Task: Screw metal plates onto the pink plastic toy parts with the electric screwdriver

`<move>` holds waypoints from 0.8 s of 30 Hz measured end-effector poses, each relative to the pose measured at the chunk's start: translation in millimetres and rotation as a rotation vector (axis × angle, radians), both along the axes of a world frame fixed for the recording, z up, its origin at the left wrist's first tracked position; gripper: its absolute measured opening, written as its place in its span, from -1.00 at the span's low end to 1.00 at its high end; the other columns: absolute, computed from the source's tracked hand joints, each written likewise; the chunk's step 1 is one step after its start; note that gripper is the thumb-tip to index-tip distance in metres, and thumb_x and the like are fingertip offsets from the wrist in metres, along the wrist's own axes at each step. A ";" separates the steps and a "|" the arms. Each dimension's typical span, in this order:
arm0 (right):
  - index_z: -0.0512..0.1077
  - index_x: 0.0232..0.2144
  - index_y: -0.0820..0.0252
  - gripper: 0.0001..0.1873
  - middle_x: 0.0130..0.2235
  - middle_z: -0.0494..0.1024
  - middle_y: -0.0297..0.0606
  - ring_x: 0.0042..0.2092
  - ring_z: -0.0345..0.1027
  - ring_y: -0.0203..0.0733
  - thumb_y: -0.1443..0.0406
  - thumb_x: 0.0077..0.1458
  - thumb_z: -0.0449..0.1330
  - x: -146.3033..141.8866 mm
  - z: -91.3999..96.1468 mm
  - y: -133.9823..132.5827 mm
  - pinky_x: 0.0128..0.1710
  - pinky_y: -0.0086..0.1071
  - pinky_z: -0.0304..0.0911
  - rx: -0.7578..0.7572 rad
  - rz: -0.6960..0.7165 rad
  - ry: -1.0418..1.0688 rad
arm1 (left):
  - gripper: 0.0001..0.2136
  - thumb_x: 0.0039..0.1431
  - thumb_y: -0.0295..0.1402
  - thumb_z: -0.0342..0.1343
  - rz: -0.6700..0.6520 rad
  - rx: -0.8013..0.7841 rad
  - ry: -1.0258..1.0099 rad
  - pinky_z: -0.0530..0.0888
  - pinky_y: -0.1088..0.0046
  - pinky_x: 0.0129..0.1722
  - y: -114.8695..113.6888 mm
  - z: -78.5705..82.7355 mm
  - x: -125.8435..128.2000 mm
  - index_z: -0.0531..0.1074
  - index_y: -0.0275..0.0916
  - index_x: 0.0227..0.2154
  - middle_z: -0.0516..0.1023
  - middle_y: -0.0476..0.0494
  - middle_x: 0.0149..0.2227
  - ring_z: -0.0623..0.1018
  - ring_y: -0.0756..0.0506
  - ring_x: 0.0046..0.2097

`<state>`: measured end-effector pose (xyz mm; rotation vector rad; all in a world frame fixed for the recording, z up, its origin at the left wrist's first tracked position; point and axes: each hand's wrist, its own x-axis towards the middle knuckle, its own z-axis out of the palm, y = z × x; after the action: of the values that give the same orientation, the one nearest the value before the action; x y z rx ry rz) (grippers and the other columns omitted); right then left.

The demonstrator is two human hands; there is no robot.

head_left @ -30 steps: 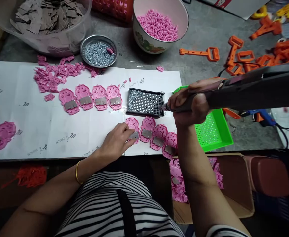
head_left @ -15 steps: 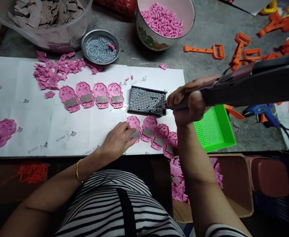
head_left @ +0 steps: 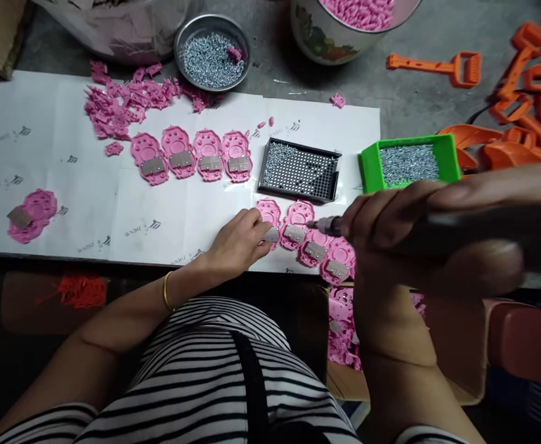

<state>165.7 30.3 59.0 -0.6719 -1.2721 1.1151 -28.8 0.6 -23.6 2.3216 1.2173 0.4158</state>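
My left hand [head_left: 240, 243] rests at the front row of pink plastic shells, with thumb and fingers closed on the leftmost pink shell [head_left: 268, 211] beside its grey metal plate. My right hand [head_left: 379, 213] is wrapped round a dark power screwdriver [head_left: 330, 226], whose body is blurred. The bit points left, close to the second shell [head_left: 299, 214] in that row; whether it touches cannot be made out. Behind the row sits a black perforated tray [head_left: 321, 180] partly filled with small screws. Several more plated shells [head_left: 209, 145] stand in a back row.
A metal bowl of screws [head_left: 247, 65], a pile of pink pieces [head_left: 127, 105] and a flowered bowl [head_left: 317, 37] lie further back. At right are a green tray [head_left: 453, 161] and orange toy tools [head_left: 467, 69]. A cardboard box [head_left: 459, 345] stands below the table edge.
My right hand and the screwdriver have come from the black tray's right end towards me, to the front row. My left hand stays at the leftmost shell. The whole view has shifted.
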 end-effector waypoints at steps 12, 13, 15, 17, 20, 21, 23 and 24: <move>0.54 -0.20 0.26 -0.76 -0.61 0.32 -0.39 -0.61 0.25 -0.30 0.27 0.06 0.30 -27.5 -30.9 -18.2 -0.64 -0.39 0.29 0.070 0.138 0.177 | -0.84 0.21 -0.40 0.20 0.009 -0.038 0.021 0.39 0.40 -0.20 -1.4 1.6 1.6 0.50 -0.34 -0.17 0.41 -0.16 -0.22 0.38 -0.10 -0.19; 0.54 -0.21 0.26 -0.77 -0.61 0.31 -0.39 -0.62 0.24 -0.30 0.28 0.06 0.30 -28.1 -31.1 -17.4 -0.64 -0.40 0.29 0.074 0.141 0.183 | -0.84 0.21 -0.41 0.20 0.009 -0.038 0.017 0.39 0.41 -0.20 -1.3 1.6 1.3 0.50 -0.35 -0.18 0.40 -0.16 -0.22 0.38 -0.10 -0.18; 0.53 -0.22 0.25 -0.78 -0.62 0.30 -0.41 -0.63 0.22 -0.32 0.27 0.05 0.31 -29.1 -32.5 -16.9 -0.65 -0.41 0.28 0.072 0.129 0.182 | -0.86 0.21 -0.41 0.19 0.008 -0.040 0.011 0.39 0.40 -0.21 -1.1 1.7 0.6 0.50 -0.34 -0.19 0.40 -0.16 -0.22 0.38 -0.10 -0.18; 0.53 -0.23 0.23 -0.77 -0.62 0.30 -0.42 -0.63 0.21 -0.33 0.25 0.05 0.31 -29.7 -34.2 -17.0 -0.66 -0.42 0.26 0.058 0.123 0.172 | -0.87 0.22 -0.40 0.18 0.004 -0.044 0.007 0.38 0.41 -0.22 -0.6 1.9 0.1 0.49 -0.33 -0.21 0.39 -0.15 -0.23 0.37 -0.09 -0.19; 0.52 -0.23 0.22 -0.78 -0.62 0.30 -0.42 -0.63 0.21 -0.32 0.24 0.06 0.30 -30.1 -34.7 -16.5 -0.67 -0.42 0.26 0.049 0.134 0.160 | -0.88 0.23 -0.38 0.19 -0.006 -0.050 -0.001 0.37 0.41 -0.23 -0.2 2.3 -0.1 0.49 -0.33 -0.22 0.38 -0.14 -0.24 0.36 -0.08 -0.22; 0.51 -0.25 0.21 -0.81 -0.62 0.30 -0.42 -0.64 0.21 -0.33 0.25 0.06 0.30 -30.3 -34.1 -15.9 -0.68 -0.43 0.25 0.057 0.140 0.157 | -0.88 0.23 -0.38 0.19 -0.004 -0.051 -0.004 0.37 0.41 -0.23 -0.1 2.4 -0.2 0.49 -0.33 -0.22 0.38 -0.14 -0.24 0.36 -0.08 -0.22; 0.46 -0.35 0.20 -0.85 -0.63 0.28 -0.43 -0.65 0.21 -0.34 0.24 0.06 0.31 -31.0 -32.2 -13.7 -0.68 -0.44 0.24 0.065 0.174 0.134 | -0.87 0.23 -0.37 0.19 -0.005 -0.054 -0.006 0.37 0.41 -0.24 -0.2 2.8 -0.2 0.49 -0.33 -0.22 0.38 -0.14 -0.25 0.35 -0.08 -0.23; 0.42 -0.41 0.19 -0.83 -0.63 0.26 -0.44 -0.66 0.20 -0.35 0.24 0.07 0.31 -31.5 -31.2 -12.2 -0.68 -0.45 0.24 0.066 0.196 0.120 | -0.87 0.24 -0.37 0.18 -0.006 -0.055 -0.006 0.36 0.41 -0.24 -0.1 3.0 -0.2 0.49 -0.33 -0.23 0.37 -0.14 -0.25 0.35 -0.08 -0.23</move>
<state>134.2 18.1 27.8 -0.4309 -1.2852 1.2480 -29.1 0.4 -20.6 2.2759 1.2035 0.3817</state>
